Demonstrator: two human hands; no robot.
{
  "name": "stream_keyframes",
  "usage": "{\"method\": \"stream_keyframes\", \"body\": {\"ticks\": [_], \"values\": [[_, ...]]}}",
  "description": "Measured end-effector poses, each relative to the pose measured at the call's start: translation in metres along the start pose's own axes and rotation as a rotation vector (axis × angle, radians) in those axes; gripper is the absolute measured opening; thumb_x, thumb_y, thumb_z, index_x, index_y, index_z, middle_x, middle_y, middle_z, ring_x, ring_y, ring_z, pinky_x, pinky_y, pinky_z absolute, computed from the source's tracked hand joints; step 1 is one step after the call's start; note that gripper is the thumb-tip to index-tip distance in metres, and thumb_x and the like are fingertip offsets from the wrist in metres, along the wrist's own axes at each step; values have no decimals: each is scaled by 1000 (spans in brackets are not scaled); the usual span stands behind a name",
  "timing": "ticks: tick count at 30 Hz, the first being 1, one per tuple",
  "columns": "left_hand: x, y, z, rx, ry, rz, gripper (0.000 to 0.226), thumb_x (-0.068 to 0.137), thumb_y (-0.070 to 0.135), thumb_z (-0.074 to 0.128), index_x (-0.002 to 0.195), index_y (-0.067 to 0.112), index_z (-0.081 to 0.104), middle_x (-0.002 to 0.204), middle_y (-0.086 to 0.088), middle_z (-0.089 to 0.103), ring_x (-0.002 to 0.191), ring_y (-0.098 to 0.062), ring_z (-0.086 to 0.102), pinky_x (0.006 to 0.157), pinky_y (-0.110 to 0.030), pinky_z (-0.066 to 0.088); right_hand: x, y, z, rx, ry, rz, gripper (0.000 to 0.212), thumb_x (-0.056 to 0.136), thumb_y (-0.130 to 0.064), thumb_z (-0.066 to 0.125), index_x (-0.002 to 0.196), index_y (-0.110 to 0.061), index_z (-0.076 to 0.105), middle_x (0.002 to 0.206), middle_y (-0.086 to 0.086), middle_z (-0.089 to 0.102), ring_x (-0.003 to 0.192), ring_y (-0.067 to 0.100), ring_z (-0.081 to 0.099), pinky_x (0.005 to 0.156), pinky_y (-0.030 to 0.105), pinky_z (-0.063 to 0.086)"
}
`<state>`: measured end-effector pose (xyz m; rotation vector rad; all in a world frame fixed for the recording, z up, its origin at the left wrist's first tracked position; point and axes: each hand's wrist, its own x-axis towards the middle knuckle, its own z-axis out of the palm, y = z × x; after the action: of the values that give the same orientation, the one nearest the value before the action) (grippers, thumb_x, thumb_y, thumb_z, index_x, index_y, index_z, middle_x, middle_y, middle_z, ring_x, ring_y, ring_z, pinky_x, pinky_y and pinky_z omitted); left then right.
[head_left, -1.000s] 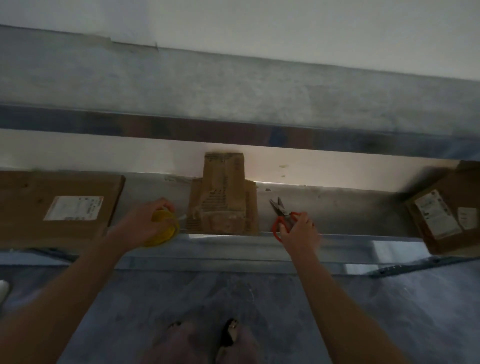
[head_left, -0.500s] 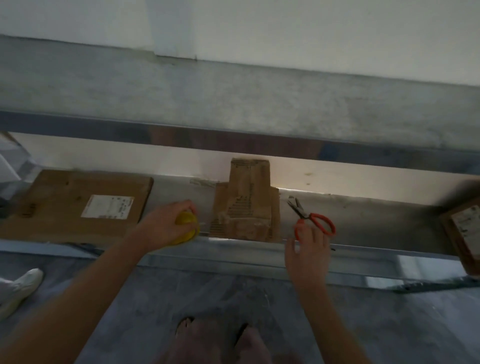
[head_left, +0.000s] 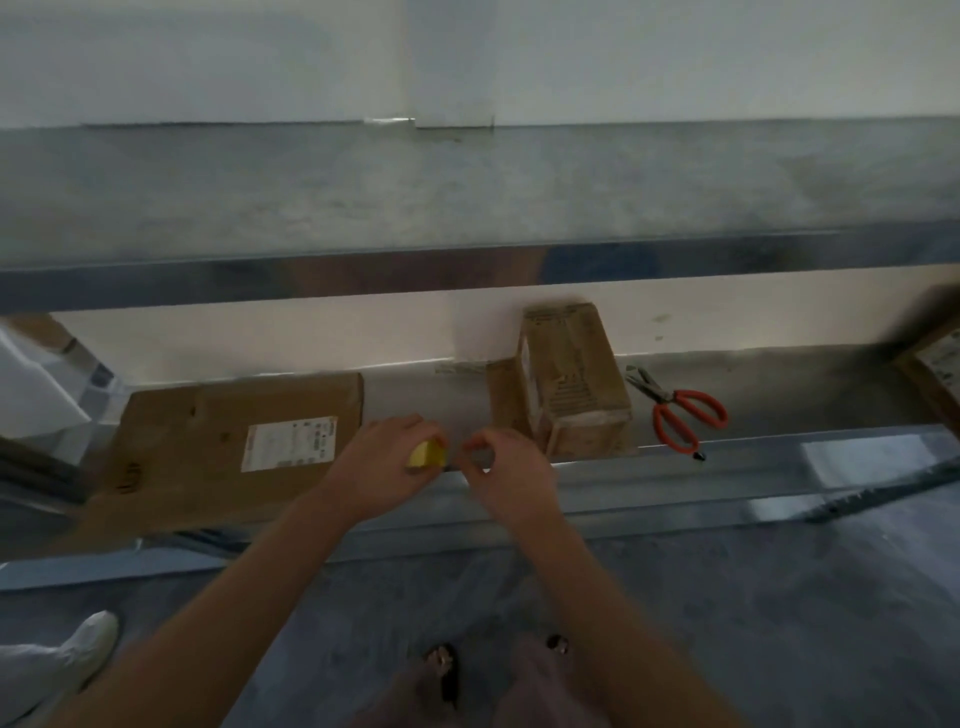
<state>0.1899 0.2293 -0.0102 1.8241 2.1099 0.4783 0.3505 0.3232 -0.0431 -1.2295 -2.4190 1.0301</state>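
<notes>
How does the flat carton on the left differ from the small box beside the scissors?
The flat carton lies low and wide; the small box is narrower and stands taller. The flat carton bears a white label on top; the small box shows dark print. The small box sits beside the scissors, the flat carton left of the left hand gripping a yellow roll. Both are brown cardboard on one metal shelf.

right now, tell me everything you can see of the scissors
The scissors have orange-red loop handles and grey metal blades, slightly parted. They lie flat on the lower metal shelf, blades pointing back-left toward the wall, handles near the front edge, just right of the small cardboard box without touching it. Only the shelf touches them.
</notes>
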Motion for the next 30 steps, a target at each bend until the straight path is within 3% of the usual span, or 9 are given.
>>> {"method": "stream_keyframes", "body": {"ticks": [4,7,9,13,17,22,26,30], "values": [[-2,-16,6,-55,2,-19,32,87,40,65,115,25,61,107,5,62,98,-16,59,83,-36,48,2,-10,12,11,8,33,8,87,-32,65,87,-24,66,86,-5,69,84,18,64,71,29,48],[0,-26,8,-282,-117,-119,46,96,40,51,140,26,46,132,8,51,117,-6,47,99,-23,36,5,-11,14,-6,8,57,10,92,-30,59,93,-20,63,87,0,69,84,23,64,73,32,49],[3,-34,10,-323,-178,-115,48,99,35,48,146,26,38,137,7,47,119,-5,44,99,-20,32,8,-9,12,13,-6,84,12,96,-27,56,98,-17,62,90,4,69,84,25,64,75,35,51],[15,-51,17,-163,-60,-56,51,88,28,67,135,23,48,116,1,61,103,-15,59,84,-30,48,11,-13,24,78,40,87,7,94,-14,55,92,-10,61,79,6,63,78,29,60,70,38,46],[36,-71,27,-31,4,-66,52,81,25,71,128,21,51,105,-2,65,93,-23,63,69,-30,45,13,-12,53,180,120,185,9,95,-14,56,87,-13,59,76,9,64,71,26,58,66,35,43],[55,-91,41,57,-116,-115,64,80,35,70,138,30,42,122,0,61,109,-25,59,78,-38,52,27,0,90,367,146,448,25,90,-9,59,73,-26,55,75,-3,67,75,17,62,64,19,37],[55,-105,58,164,-214,-81,66,80,42,69,138,27,41,122,-3,57,110,-27,57,79,-42,52,41,17,107,235,54,590,8,90,-19,60,88,-17,67,92,7,72,92,26,66,72,27,43],[50,-114,67,46,-139,-39,65,77,31,75,135,21,48,115,-6,54,106,-29,53,89,-43,46,51,20,115,28,82,583,24,92,-40,56,95,-17,62,95,7,71,93,29,66,70,31,44]]}}
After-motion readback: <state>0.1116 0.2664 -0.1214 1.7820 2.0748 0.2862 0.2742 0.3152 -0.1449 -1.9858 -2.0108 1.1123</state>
